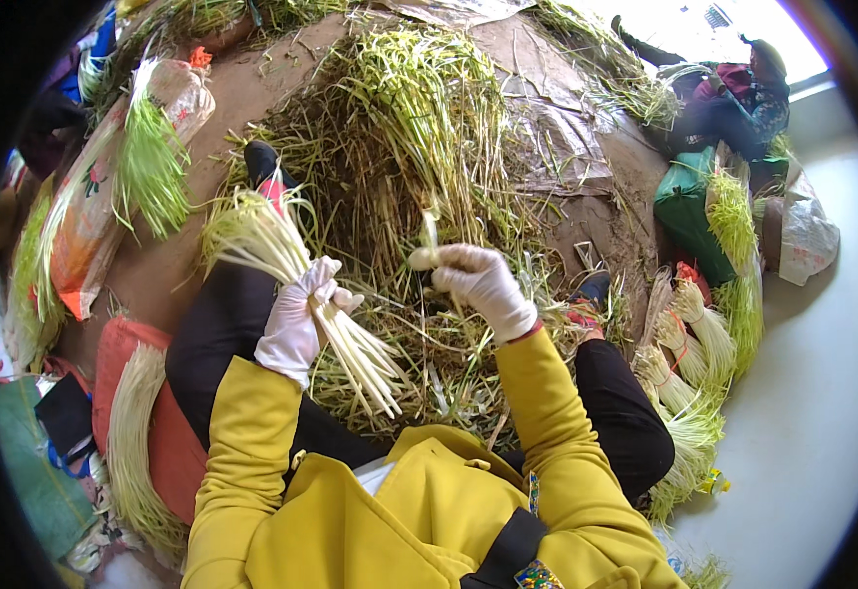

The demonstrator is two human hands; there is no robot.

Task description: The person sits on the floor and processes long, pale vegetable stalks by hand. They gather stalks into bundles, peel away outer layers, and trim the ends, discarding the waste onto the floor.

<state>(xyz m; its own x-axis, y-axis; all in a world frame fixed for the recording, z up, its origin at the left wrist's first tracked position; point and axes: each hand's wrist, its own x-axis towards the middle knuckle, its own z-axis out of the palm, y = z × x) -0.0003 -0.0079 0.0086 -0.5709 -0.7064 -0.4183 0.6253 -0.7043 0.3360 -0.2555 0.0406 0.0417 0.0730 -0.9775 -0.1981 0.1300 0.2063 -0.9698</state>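
Note:
My left hand (300, 316), in a white glove, is closed around a bunch of pale plant stalks (359, 353). The white lower ends point down to the right, and the yellow-green tops spread to the upper left. My right hand (465, 276), gloved too, pinches a thin pale stalk (429, 227) between thumb and fingers, to the right of the bunch. Beyond my hands lies a large heap of loose green and brown stalks (429, 110), with more litter between my legs.
Tied bundles of stalks (682, 353) lie at my right. At my left, a bundle (134, 434) rests on a red sack (112, 353). Another bundle (150, 162) lies across a printed sack (79, 250). A person (749, 103) sits at the upper right near a green sack (690, 213).

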